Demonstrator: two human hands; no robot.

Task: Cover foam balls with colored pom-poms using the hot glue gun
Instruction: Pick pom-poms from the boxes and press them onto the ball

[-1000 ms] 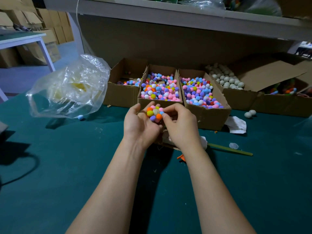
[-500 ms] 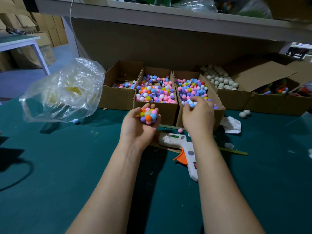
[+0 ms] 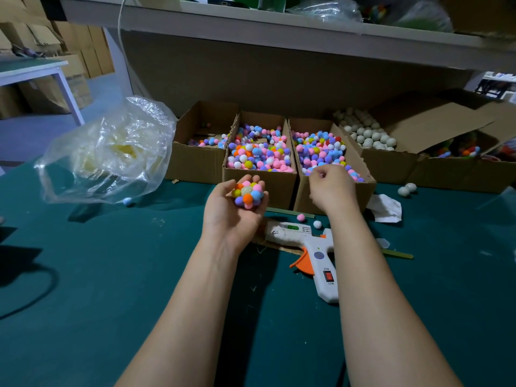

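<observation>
My left hand (image 3: 231, 216) is palm up and cups a foam ball (image 3: 248, 193) partly covered with coloured pom-poms; a bare whitish patch shows on top. My right hand (image 3: 331, 188) hovers at the front edge of the right pom-pom box (image 3: 335, 196), its fingertips pinched together on a small pom-pom that is mostly hidden. The white hot glue gun (image 3: 312, 247) with an orange trigger lies on the green table below my right wrist. The middle pom-pom box (image 3: 259, 185) stands just behind the ball.
A left box (image 3: 195, 169) holds few pom-poms. Plain foam balls (image 3: 368, 135) fill a box at the back right; two loose ones (image 3: 406, 189) lie on the table. A crumpled plastic bag (image 3: 111, 152) sits left. A low shelf (image 3: 279, 32) overhangs the boxes.
My right hand left the ball, reached into the right box and has drawn back to its front edge with fingers pinched. The glue gun came into view. My left hand kept holding the ball.
</observation>
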